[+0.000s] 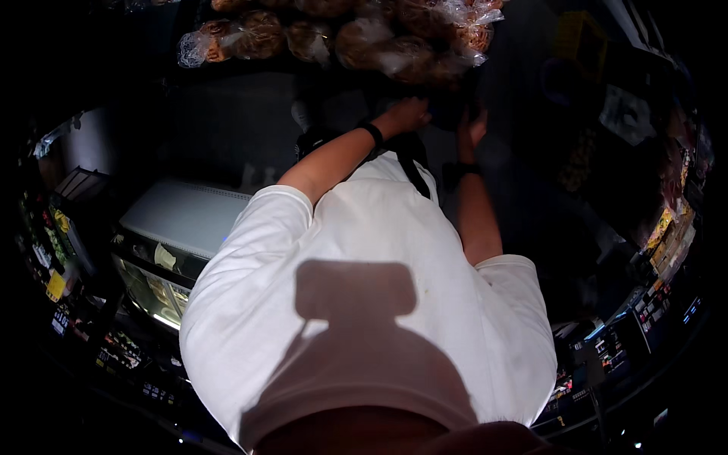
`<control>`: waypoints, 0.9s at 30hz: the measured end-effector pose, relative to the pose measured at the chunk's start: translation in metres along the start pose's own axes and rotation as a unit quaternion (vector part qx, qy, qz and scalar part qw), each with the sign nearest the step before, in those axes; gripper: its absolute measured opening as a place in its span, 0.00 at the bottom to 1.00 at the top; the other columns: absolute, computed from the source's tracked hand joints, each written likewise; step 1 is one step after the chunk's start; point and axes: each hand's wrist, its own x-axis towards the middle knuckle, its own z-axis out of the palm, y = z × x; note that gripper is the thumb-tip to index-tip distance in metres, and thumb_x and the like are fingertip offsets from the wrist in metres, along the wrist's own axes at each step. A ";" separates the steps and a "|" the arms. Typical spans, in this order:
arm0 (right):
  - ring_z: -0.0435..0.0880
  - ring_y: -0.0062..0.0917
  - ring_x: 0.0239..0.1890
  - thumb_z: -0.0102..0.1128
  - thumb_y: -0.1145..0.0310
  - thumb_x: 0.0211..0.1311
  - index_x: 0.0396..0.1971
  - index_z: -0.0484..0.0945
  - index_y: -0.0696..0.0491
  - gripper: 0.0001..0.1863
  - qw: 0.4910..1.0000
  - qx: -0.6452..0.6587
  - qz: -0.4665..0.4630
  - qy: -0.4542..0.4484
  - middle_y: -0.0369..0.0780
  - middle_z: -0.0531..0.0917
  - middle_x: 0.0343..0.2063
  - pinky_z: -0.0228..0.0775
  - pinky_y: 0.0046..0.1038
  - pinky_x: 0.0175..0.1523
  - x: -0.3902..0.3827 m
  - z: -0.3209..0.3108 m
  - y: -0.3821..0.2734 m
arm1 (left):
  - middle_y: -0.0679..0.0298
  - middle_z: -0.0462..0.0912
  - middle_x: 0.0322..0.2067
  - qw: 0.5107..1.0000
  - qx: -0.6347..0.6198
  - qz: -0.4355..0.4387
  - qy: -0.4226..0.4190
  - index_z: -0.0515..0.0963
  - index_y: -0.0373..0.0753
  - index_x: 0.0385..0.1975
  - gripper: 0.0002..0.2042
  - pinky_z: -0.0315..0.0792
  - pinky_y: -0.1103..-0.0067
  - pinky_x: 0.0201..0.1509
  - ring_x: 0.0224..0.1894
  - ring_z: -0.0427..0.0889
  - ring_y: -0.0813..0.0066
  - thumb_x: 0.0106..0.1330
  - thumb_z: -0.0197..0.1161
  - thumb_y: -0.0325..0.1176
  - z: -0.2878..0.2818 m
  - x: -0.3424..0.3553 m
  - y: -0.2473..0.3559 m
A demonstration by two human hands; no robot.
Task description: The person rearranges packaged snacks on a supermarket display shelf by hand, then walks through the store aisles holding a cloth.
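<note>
Beyond left hand (410, 114): clear plastic bags (194, 48), rounded brown contents (258, 35).

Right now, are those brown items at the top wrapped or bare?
Wrapped, at least at both ends of the row: clear plastic shines and crumples around the brown items.

White T-shirt (364, 220), loose cut, plain front creased near the hem. 2 short sleeves (262, 220), edges hemmed. 1 slim black band (373, 134) at left wrist; 1 dark band (460, 173) at right, detail lost in shadow. 1 black strap (414, 173) over lower shirt. Left hand (409, 114), right hand (473, 129): ungloved.
</note>
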 end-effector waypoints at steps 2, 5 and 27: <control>0.79 0.44 0.48 0.61 0.64 0.62 0.46 0.76 0.60 0.18 0.998 -0.057 -0.006 -0.011 0.51 0.81 0.43 0.69 0.39 0.55 -0.015 0.001 -0.019 | 0.43 0.81 0.31 0.999 0.023 0.019 0.012 0.72 0.33 0.41 0.17 0.74 0.55 0.41 0.37 0.80 0.41 0.67 0.53 0.43 0.004 -0.008 -0.028; 0.81 0.44 0.45 0.61 0.64 0.61 0.43 0.78 0.60 0.16 0.997 -0.072 -0.014 -0.009 0.50 0.82 0.40 0.71 0.39 0.51 -0.033 0.012 -0.033 | 0.43 0.81 0.31 0.992 0.017 0.111 0.058 0.72 0.31 0.42 0.18 0.74 0.55 0.43 0.38 0.80 0.40 0.68 0.52 0.43 0.004 -0.022 -0.052; 0.79 0.46 0.41 0.59 0.69 0.56 0.48 0.80 0.61 0.19 0.973 0.041 -0.037 -0.225 0.51 0.78 0.39 0.71 0.38 0.49 -0.167 0.286 -0.289 | 0.33 0.78 0.41 0.894 -0.199 -0.321 0.242 0.74 0.22 0.41 0.21 0.73 0.58 0.49 0.46 0.78 0.38 0.62 0.55 0.40 -0.144 -0.159 -0.275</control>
